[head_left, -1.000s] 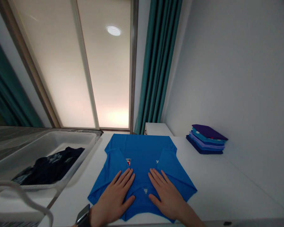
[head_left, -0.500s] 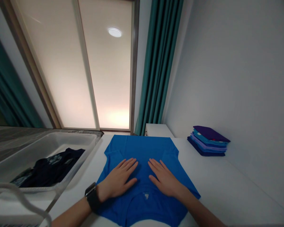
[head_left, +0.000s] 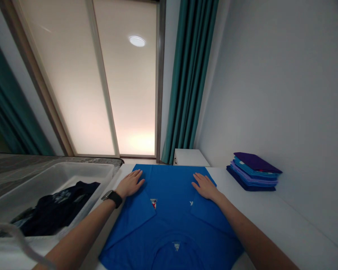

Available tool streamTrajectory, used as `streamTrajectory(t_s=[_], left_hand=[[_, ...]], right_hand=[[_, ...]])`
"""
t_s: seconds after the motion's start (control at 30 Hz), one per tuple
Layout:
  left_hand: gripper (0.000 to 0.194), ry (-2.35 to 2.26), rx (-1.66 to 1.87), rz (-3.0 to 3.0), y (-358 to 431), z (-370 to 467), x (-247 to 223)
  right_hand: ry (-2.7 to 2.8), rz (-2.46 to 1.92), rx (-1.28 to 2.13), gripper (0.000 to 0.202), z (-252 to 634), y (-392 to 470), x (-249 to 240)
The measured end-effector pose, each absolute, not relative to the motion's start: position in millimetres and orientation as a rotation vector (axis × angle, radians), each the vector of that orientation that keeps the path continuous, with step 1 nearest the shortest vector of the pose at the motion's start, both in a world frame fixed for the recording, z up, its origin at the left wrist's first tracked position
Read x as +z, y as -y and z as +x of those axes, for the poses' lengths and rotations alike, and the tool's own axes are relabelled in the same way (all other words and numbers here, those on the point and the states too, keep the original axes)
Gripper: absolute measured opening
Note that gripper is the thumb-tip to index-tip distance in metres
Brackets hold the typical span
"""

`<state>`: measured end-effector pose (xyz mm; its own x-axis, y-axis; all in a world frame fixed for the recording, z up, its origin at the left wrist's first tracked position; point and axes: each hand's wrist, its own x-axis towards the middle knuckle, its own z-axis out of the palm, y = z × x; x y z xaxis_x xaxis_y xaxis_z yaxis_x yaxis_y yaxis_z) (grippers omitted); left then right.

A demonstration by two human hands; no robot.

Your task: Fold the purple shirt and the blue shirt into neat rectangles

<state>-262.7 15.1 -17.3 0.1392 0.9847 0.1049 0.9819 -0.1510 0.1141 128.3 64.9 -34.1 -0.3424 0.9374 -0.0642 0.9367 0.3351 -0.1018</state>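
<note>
A blue T-shirt [head_left: 171,219] lies spread on the white table, its collar toward me and its sleeves lying inward over the body. Small white and red marks show on its chest. My left hand [head_left: 130,183], with a dark watch on the wrist, rests flat at the shirt's far left edge, fingers stretched out. On the far right part of the shirt lies my right hand [head_left: 205,186], palm down with fingers apart. Neither hand grips the cloth.
Left of the shirt stands a translucent plastic bin [head_left: 105,176] holding dark clothes [head_left: 59,206]. A stack of folded clothes [head_left: 255,174] in purple and blue sits at the right by the wall. Beyond the table is a white cabinet [head_left: 190,157]. A pale curved bar [head_left: 19,240] crosses the lower left.
Both hands have moved forward and apart, from the shirt's middle to its far side edges. The chest marks and sleeves now show clearly, and the shirt lies flatter.
</note>
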Motion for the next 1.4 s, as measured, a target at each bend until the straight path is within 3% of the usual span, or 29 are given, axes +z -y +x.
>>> streamTrajectory(t_s=[0.7,1.07,1.4], left_hand=[[0.058,-2.081,0.362,2.125,-75,-304,-45],[0.052,-2.177,0.196,2.057,-72,-307,-50],[0.059,-2.221,0.131,2.002,-65,-301,-44]], right_hand=[[2.438,-1.999,0.293,0.074,149,-122,-46],[2.334,-2.129,0.321,0.075,157,-127,-63],[2.335,-2.112,0.195,0.076,157,-118,-67]])
